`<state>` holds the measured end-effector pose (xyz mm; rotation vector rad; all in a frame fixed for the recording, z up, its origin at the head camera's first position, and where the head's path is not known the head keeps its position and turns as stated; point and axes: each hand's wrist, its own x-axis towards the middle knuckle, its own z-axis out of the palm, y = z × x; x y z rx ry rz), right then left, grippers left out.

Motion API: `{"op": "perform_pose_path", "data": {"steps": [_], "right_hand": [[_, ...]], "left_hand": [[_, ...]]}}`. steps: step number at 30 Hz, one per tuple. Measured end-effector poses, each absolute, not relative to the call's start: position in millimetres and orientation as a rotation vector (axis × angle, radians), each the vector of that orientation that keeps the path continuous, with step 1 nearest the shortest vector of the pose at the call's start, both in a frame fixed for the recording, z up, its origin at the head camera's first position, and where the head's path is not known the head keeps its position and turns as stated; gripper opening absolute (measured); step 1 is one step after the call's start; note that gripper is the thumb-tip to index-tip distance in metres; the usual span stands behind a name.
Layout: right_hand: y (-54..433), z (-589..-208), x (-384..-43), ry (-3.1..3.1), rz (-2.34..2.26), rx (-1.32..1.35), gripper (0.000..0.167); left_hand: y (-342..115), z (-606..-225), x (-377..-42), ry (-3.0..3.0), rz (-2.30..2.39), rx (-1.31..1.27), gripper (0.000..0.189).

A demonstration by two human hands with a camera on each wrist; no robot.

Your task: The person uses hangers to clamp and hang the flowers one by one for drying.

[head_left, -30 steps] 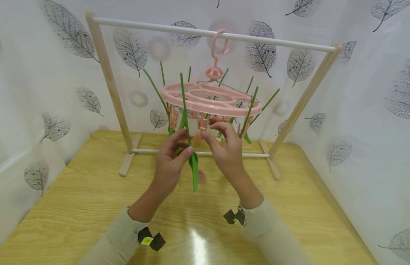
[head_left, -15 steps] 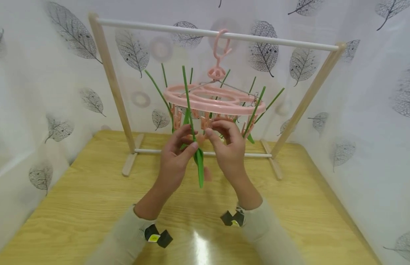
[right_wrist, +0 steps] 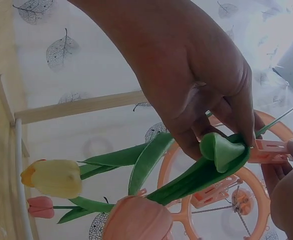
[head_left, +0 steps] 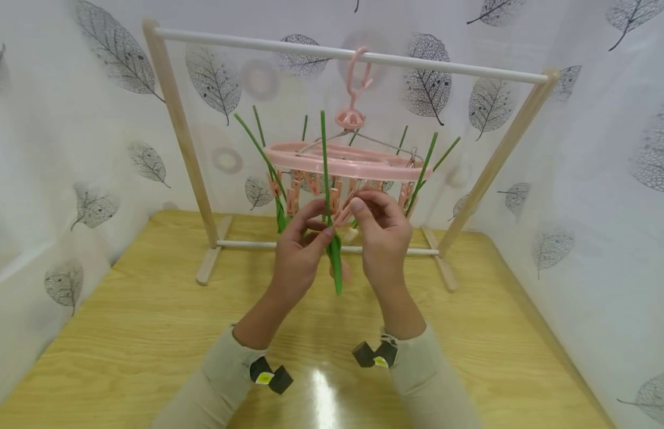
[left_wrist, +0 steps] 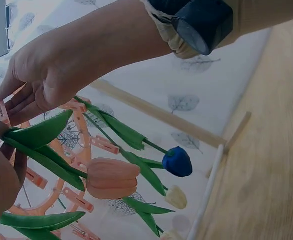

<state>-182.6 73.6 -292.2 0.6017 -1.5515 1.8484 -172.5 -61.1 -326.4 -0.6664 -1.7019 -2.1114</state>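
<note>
My left hand (head_left: 299, 253) pinches the green stem of a peach artificial tulip (left_wrist: 112, 178), its bloom pointing down and its stem rising past the hanger's rim. Opposite it, my right hand (head_left: 385, 238) pinches a pink clothespin (right_wrist: 269, 151) that hangs from the round pink drying hanger (head_left: 374, 168). The clothespin slants toward the tulip, and its end is right at the stem and leaf beside my left fingertips. In the head view the tulip's bloom is mostly hidden behind its leaf (head_left: 336, 268).
Other tulips hang head-down from the ring, among them a blue one (left_wrist: 177, 161), a yellow one (right_wrist: 54, 178) and a pink one (right_wrist: 40, 207). The hanger hooks over the white bar (head_left: 246, 43) of a wooden rack (head_left: 181, 143) on the table (head_left: 139, 333).
My left hand has moved right with the tulip, closer to my right hand. The clothespin has swung from upright to slanted in my right fingers, and the hanger ring has tilted.
</note>
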Motion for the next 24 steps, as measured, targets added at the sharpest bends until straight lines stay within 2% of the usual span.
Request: {"op": "perform_pose_path", "data": {"steps": [8, 17, 24], "right_hand": [[73.1, -293.4, -184.1, -1.492, 1.926, 0.634, 0.008], [71.1, -294.5, -184.4, -1.540, 1.860, 0.637, 0.017], [69.8, -294.4, -184.5, -1.567, 1.859, 0.619, 0.012]], "left_hand": [[-57.2, -327.4, -171.9, -1.709, -2.092, -0.682, 0.042], [-57.6, -329.7, -173.2, -1.691, -2.050, -0.723, 0.041], [-58.9, -331.8, -175.1, -1.687, -2.046, -0.748, 0.042]]}}
